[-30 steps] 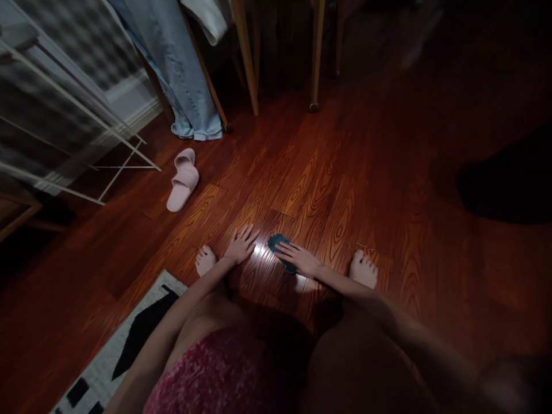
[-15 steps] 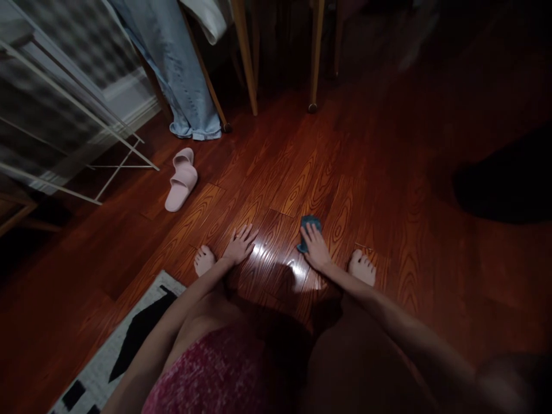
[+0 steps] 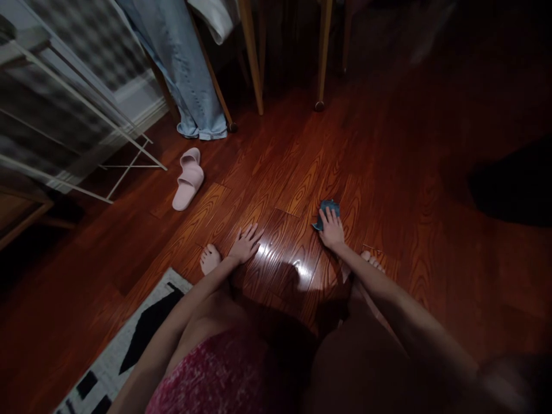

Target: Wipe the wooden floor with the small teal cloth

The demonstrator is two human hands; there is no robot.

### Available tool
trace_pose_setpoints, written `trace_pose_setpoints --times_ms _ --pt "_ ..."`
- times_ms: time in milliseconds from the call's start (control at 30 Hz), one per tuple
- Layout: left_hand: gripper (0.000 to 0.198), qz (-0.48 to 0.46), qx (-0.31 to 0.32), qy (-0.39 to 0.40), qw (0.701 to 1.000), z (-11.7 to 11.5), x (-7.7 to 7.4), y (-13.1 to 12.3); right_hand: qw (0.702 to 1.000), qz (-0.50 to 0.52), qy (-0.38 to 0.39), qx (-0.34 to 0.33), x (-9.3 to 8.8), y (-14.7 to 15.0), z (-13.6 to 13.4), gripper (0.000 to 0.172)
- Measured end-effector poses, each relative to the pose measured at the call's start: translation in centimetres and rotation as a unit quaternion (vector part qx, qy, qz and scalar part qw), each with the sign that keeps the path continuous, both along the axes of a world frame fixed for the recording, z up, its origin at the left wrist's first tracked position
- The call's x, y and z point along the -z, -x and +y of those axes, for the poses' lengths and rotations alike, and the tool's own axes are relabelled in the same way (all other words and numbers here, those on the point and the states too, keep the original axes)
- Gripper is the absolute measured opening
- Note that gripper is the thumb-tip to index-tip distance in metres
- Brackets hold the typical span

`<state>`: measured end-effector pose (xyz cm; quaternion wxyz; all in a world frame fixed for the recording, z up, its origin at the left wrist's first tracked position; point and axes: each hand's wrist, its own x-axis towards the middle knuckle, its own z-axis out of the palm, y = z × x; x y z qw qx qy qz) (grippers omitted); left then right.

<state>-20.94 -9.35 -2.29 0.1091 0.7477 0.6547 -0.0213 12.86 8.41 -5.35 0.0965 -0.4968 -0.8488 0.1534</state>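
I am crouched over a dark red wooden floor (image 3: pixel 302 167). My right hand (image 3: pixel 332 230) lies palm down with fingers stretched out on a small teal cloth (image 3: pixel 324 210), pressing it against the boards. My left hand (image 3: pixel 245 244) rests flat on the floor with its fingers spread, holding nothing, just beside my left foot (image 3: pixel 210 259). My right foot (image 3: pixel 370 260) shows partly under my right forearm. A wet-looking shine sits on the boards between my hands.
A pink slipper (image 3: pixel 188 178) lies at the left. Behind it hang light blue jeans (image 3: pixel 185 69) and a white drying rack (image 3: pixel 77 109). Wooden chair legs (image 3: pixel 321 57) stand at the back. A white rug with black shapes (image 3: pixel 125 351) lies at lower left.
My right hand has slid the teal cloth away from me and to the right across the boards. My left hand has stayed flat in place.
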Motion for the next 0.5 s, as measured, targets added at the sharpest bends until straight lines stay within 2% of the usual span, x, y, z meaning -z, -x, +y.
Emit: trace_pose_setpoints --times_ms 67,133,233,300,367,400,433,500 --pt "0.057 -0.002 0.001 -0.006 1.0 -0.1 0.1 0.0 1.0 -0.009 0.0 0.0 0.0 -0.8 -1.4 0.089" --pt "0.057 -0.004 0.0 -0.013 1.0 -0.2 0.3 0.1 0.999 -0.018 0.006 -0.042 -0.2 -0.7 -4.0 0.091" --pt "0.057 -0.005 -0.002 -0.02 1.0 -0.2 0.5 0.2 0.986 -0.018 0.016 -0.162 -0.7 1.0 -8.2 0.093" --pt "0.058 -0.005 -0.001 -0.018 1.0 -0.2 0.5 0.2 0.963 -0.018 0.03 -0.268 -1.0 2.4 -9.9 0.093" --pt "0.057 -0.003 0.001 -0.013 1.0 -0.1 0.4 0.2 0.938 -0.018 0.043 -0.344 -1.2 3.5 -9.9 0.092" --pt "0.057 -0.001 0.0 -0.01 1.0 -0.1 0.3 0.2 0.932 -0.016 0.047 -0.359 -1.4 3.8 -9.4 0.09" --pt "0.057 0.0 0.0 -0.007 1.0 0.0 0.2 0.2 0.934 -0.012 0.049 -0.354 -1.5 3.9 -8.5 0.089" --pt "0.057 0.002 -0.001 0.002 1.0 0.0 0.1 0.1 0.955 -0.004 0.047 -0.293 -1.5 3.5 -6.1 0.087"
